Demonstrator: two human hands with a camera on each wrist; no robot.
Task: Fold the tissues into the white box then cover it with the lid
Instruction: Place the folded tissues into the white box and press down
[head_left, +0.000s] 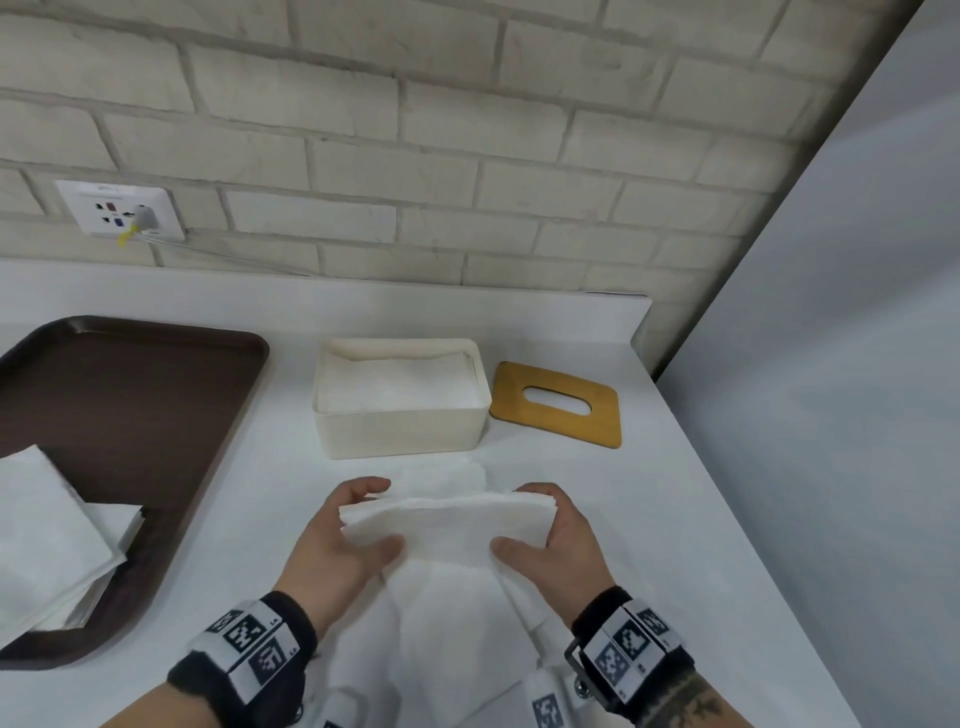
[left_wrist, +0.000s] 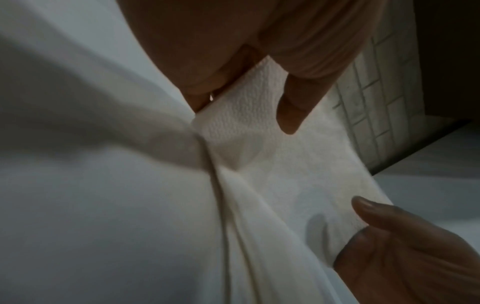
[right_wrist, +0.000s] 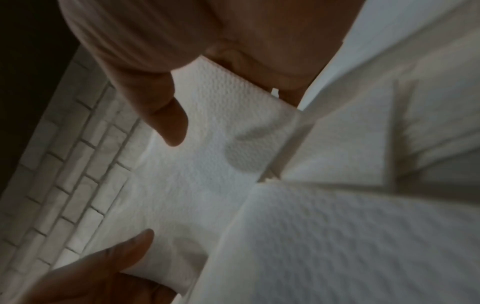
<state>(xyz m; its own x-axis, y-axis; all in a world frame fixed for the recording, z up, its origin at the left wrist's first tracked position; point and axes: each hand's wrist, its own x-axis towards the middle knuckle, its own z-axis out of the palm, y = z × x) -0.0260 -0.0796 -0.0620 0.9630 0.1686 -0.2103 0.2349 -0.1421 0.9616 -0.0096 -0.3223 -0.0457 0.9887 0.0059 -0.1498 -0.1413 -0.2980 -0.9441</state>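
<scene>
A folded wad of white tissues (head_left: 447, 525) is held up over the counter between both hands. My left hand (head_left: 358, 525) grips its left end and my right hand (head_left: 540, 525) grips its right end, thumbs on the near face. More tissue hangs from the wad toward me. In the left wrist view the tissue (left_wrist: 259, 144) runs between my left thumb and fingers; the right wrist view shows the same tissue (right_wrist: 207, 144). Behind the hands stands the open white box (head_left: 400, 436) with tissues lying in it. The wooden lid (head_left: 556, 402) with its oval slot lies flat right of the box.
A dark brown tray (head_left: 130, 395) on the left holds a stack of unfolded tissues (head_left: 52, 540). A brick wall with a socket (head_left: 122, 208) and a plugged cable runs along the back. The counter's right edge (head_left: 727, 493) falls away just right of the lid.
</scene>
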